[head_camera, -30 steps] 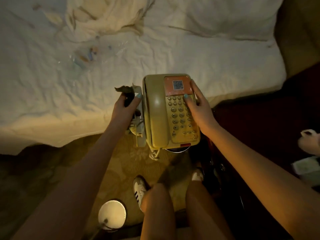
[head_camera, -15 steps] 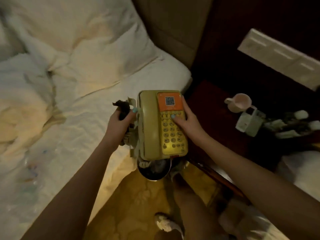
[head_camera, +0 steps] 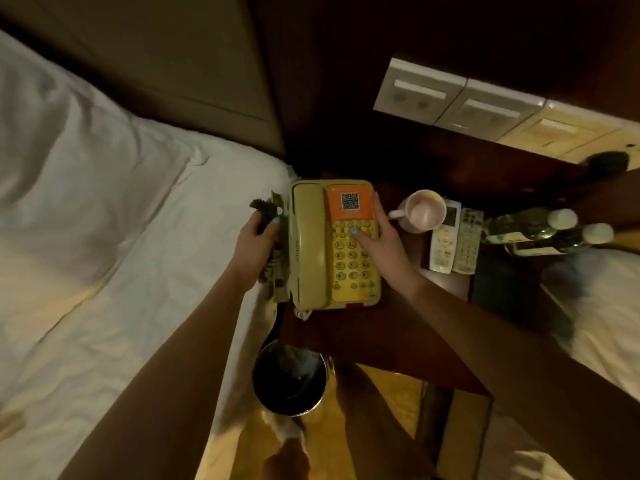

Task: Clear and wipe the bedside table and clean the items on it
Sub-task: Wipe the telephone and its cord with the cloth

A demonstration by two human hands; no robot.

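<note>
The left hand (head_camera: pixel 258 244) is curled round a dark rag (head_camera: pixel 265 211) and braces the left flank of the yellow telephone (head_camera: pixel 310 244). The right hand (head_camera: pixel 379 239) clamps the other side, thumb on the keypad. The telephone is at the table (head_camera: pixel 367 341) edge beside the bed (head_camera: pixel 121 220). The job looks midway: the mug (head_camera: pixel 424 211), remote controls (head_camera: pixel 445 237) and bottles (head_camera: pixel 540 230) remain on the table

1. The dark crumpled cloth (head_camera: pixel 262 206) is mostly hidden inside the left hand (head_camera: pixel 258 244).
2. The right hand (head_camera: pixel 377 237) covers part of the cream push-button telephone's (head_camera: pixel 310 244) keypad.
3. The 2 clear white-capped bottles (head_camera: pixel 533 226), far right, are blurred; labels unreadable.
4. The round dark bin's (head_camera: pixel 265 379) contents are indistinct.
</note>
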